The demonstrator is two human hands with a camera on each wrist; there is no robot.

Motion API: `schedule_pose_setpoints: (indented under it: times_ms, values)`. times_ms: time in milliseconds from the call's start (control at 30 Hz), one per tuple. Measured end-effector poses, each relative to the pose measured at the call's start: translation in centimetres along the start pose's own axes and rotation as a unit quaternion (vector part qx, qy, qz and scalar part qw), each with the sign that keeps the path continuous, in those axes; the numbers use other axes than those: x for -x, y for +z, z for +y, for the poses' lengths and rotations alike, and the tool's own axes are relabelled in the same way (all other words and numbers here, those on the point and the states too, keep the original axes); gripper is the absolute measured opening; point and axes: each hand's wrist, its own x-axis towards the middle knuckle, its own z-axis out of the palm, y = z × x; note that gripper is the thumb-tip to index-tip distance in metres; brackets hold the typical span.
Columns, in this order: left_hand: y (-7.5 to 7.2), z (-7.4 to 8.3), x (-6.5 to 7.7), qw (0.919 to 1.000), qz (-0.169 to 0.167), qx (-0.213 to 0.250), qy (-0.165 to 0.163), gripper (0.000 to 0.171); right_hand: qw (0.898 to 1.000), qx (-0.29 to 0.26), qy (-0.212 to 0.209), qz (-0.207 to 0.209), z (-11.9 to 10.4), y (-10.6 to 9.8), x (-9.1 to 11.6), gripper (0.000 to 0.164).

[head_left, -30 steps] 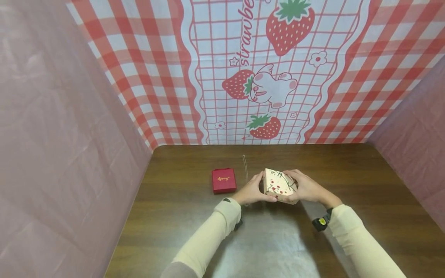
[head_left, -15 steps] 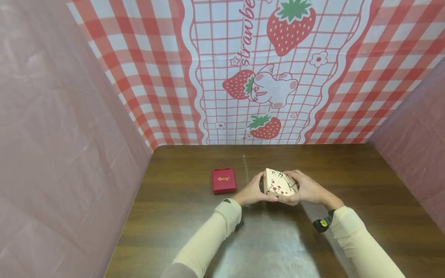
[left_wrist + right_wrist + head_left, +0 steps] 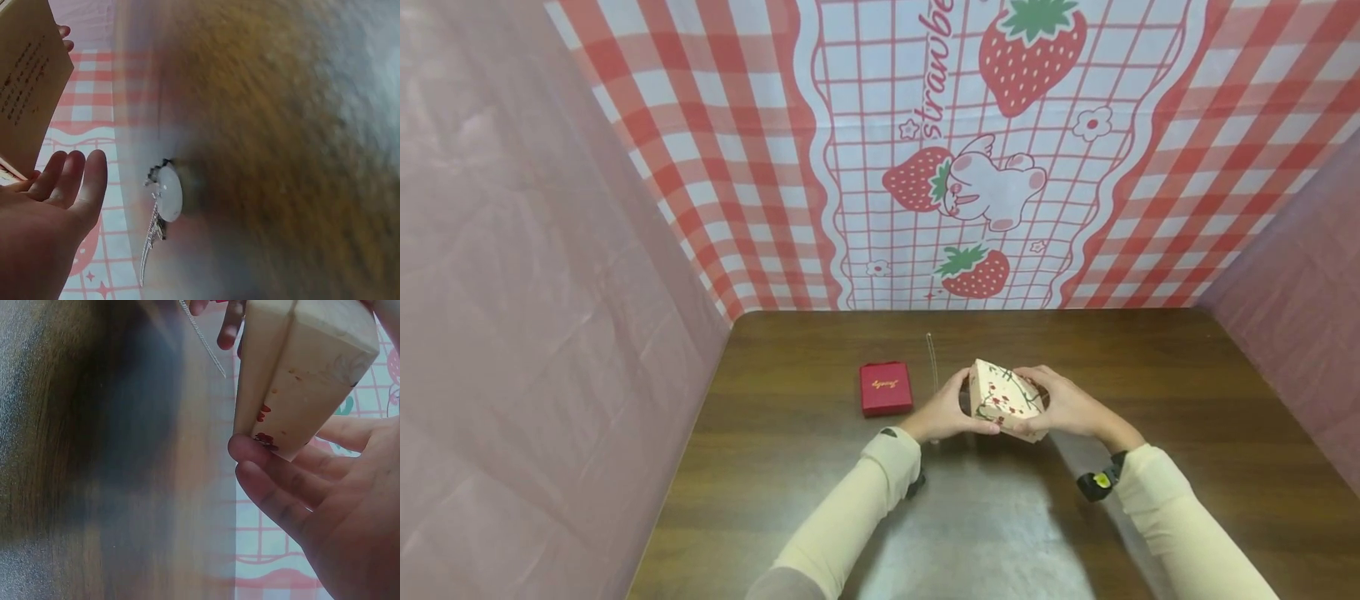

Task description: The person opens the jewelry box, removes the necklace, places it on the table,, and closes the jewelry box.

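Tipped slightly since the earlier frame: my cream, red-flowered, square box (image 3: 1009,392), seemingly cardboard; fingers of left hand (image 3: 946,414) and right hand (image 3: 1067,408) hold it above the brown wooden tabletop (image 3: 790,400); step, probably, turning it; next calls for even support.

A cloth-walled booth (image 3: 745,125) around a table (image 3: 760,467) is seen; whether it is housed in a home, a lab or an office cannot be told. The wood-grained table is bounded at twelve o'clock by a strawberry-printed cloth (image 3: 962,167), checked red and white, and at nine and three o'clock by creased pink sheets (image 3: 550,292).
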Motion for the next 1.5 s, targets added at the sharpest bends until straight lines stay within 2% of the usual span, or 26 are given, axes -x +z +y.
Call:
schedule_pose_setpoints:
  times_ms: [667,1000,1500]
  values:
    - [-0.1,0.1,0.1,0.9992,-0.002,-0.039,0.003,0.096,1.0,-0.008,-0.003,-0.014,0.3,0.0,0.1,0.091]
    - [-0.4,-0.5,0.5,0.9999,0.007,-0.014,0.0,0.092,1.0,-0.023,0.008,-0.002,0.3,-1.1,0.5,0.089]
    - [-0.8,-0.9,0.7,0.999,0.034,-0.024,0.016,0.083,0.999,-0.028,0.019,0.008,0.9,-1.2,1.5,0.091]
